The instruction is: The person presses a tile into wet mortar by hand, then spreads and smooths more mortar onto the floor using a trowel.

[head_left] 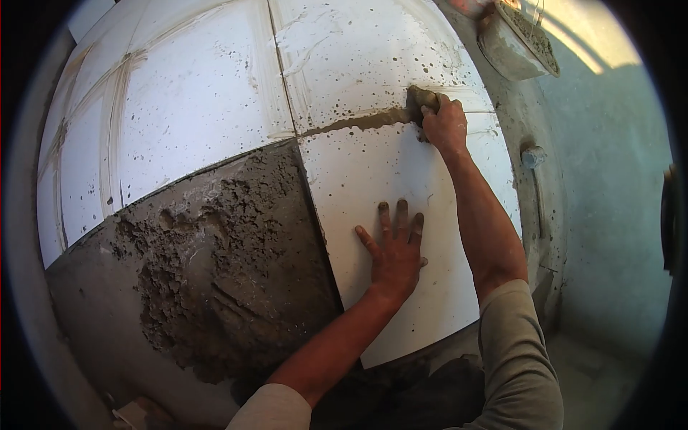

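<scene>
White tiles [193, 93] speckled with mortar cover the floor. On the nearest tile [344, 179] my left hand [395, 261] lies flat, fingers spread, holding nothing. My right hand [443, 125] is closed on a dark, mortar-smeared lump [421, 102] at the tile's far edge. The lump's material cannot be made out. From it a band of wet grey mortar [358, 123] runs leftward along the joint to the corner where the tiles meet.
Rough wet mortar [222, 251] fills the untiled area left of my left arm. A mortar-filled bucket [510, 44] stands at the upper right. Below it a mallet [533, 159] lies beside the wall [609, 186]. Dark shapes lie at the bottom.
</scene>
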A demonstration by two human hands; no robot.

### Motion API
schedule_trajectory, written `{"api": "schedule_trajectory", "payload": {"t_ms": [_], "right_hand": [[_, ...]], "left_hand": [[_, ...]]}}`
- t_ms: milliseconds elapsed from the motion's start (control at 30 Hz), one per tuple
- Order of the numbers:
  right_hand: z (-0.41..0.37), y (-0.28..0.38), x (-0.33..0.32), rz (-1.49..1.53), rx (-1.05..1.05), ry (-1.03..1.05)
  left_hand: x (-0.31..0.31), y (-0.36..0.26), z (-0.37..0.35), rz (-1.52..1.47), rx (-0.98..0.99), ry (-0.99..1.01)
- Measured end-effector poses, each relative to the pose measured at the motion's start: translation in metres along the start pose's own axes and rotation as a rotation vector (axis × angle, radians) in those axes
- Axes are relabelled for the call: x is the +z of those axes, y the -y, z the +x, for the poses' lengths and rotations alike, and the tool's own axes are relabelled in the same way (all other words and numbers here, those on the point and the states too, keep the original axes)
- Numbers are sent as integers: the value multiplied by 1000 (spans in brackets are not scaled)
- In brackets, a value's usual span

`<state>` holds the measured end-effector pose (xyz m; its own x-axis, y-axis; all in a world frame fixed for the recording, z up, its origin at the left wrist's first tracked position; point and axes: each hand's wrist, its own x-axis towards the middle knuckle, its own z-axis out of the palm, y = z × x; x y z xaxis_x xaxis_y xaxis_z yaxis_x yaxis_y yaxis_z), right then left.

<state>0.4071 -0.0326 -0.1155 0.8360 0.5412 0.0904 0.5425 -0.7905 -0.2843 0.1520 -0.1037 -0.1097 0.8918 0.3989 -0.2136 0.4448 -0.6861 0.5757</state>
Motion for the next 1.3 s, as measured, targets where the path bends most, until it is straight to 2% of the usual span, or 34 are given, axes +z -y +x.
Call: {"api": "schedule_trajectory", "payload": {"t_ms": [667,933,967,1033,1133,1300], "right_hand": [[-65,109,22,240,-181,66],[-79,138,32,293,-255,113],[-81,141,33,293,-257,112],[-84,147,35,311,-276,117],[-87,154,38,329,-305,131],[-92,162,36,325,-336,169]], "left_hand": [[5,5,-1,-10,18,-25],[35,14,-5,-25,95,-264],[35,14,-5,-25,94,-266],[27,13,-8,-96,89,-108],[38,16,-7,-8,129,-225],[40,16,-9,73,143,-272]]}}
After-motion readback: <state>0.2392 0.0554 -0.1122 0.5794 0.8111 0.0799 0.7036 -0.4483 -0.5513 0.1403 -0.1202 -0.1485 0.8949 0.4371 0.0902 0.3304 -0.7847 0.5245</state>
